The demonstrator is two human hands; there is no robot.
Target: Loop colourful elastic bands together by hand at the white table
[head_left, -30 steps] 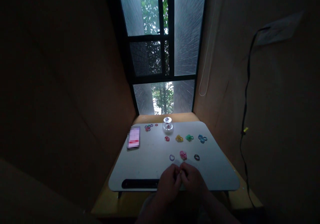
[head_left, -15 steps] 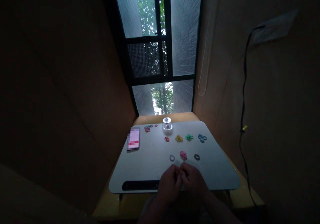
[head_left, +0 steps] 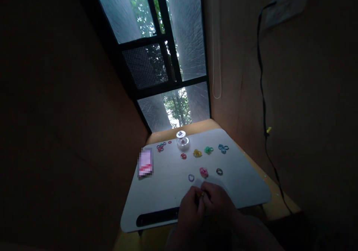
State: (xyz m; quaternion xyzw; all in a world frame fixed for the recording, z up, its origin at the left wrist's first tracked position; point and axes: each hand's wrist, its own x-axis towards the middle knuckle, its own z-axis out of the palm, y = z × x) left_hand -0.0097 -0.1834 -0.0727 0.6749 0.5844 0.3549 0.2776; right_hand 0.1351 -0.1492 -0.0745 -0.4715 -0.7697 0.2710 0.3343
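- Drawn in close together at the near edge of the white, round-cornered tabletop, curled and meeting at the fingertips: left hand and right hand, both narrowed to a pinch.
- Between those fingertips, a tiny yellow piece, perhaps part of an elastic loop; mostly hidden, so cannot tell its full shape or which hand bears most of the hold.
- Probably very light, soft and stretchy rather than stiff, hardly fragile, yet easy to lose from a loose pinch; best gripped at opposite edges, thumb pad against forefinger pad.
- Just beyond the fingertips, a bunched pink heap of loops; to its left, a pale purple ring; to its right, a dark ring-shaped band.
- Farther ahead of the hands, left to right: red loops, a yellow tangle, a green tangle, blue loops.
- Behind the red loops, a clear round container.
- Far ahead and left, a mixed-colour cluster of loops; nearer, a rectangular slab with a pixelated pinkish face.
- Beside the left hand, partly covered by it, a long black strip.
- In the way: curled fingers and dim light, both masking the yellow piece.
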